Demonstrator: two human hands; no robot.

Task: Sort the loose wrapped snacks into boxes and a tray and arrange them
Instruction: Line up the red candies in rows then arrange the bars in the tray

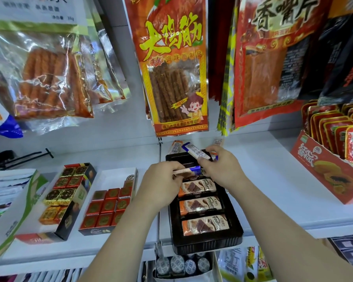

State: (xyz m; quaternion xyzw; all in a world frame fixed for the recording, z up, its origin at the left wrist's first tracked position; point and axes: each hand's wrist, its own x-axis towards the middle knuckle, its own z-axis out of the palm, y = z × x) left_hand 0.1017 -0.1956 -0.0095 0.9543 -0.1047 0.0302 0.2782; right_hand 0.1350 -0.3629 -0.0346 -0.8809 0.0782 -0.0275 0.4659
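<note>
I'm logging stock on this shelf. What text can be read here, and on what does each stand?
"大鸡筋", "调味面制品": orange hanging pack.
"香嘴片": red hanging pack.
"38g": white label, top left.
Brown wrapped snacks in black tray: script brand, too blurred.
Blue-ended bars in left hand and right hand: print too small.

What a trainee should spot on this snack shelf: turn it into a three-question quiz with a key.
1. True or false: three brown-wrapped snacks show in the black tray.
2. The left hand pinches: A) a blue-tipped snack; B) a red square; C) nothing.
3. Fill in: the right hand grips a white snack with a ___ end.
Key: 1 true; 2 A; 3 blue.
</note>
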